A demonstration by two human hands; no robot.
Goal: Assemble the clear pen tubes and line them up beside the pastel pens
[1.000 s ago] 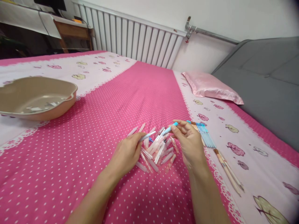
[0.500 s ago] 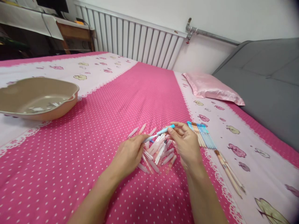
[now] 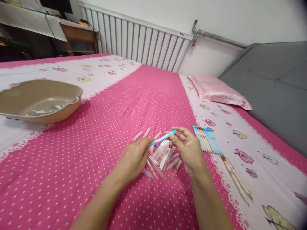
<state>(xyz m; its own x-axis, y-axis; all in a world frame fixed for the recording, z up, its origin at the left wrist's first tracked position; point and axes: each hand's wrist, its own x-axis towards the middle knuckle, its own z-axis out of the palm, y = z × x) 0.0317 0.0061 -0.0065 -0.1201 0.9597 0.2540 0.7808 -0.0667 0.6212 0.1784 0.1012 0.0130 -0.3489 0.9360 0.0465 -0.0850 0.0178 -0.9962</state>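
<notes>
Most of the view is taken up by a bed (image 3: 134, 105) spread with a pink, white-dotted sheet bordered by white, tree-printed bands. It is bounded on the right by a grey padded headboard (image 3: 273, 73) and at the far end by a white ribbed metal radiator (image 3: 134, 38). A pink satin pillow (image 3: 219, 91) is set near the headboard, and a beige plastic basin (image 3: 64, 113) is placed on the left, with pale scraps (image 3: 39, 111) scattered on its floor. Between the two bare hands, a loose heap of clear, white and pinkish pen parts (image 3: 165, 156) is spread on the dotted cloth. To the right, a neat row of light-blue and tan pens (image 3: 208, 140) is laid side by side, and just below it two slim tan pens (image 3: 236, 179) are left lying lengthwise together. Above the heap, a light-blue pen with a brighter blue end (image 3: 163, 138) is held slantwise: its lower end is gripped in the closed left hand (image 3: 134, 156), while its bright end is pinched between thumb and fingers of the right hand (image 3: 189, 150).
</notes>
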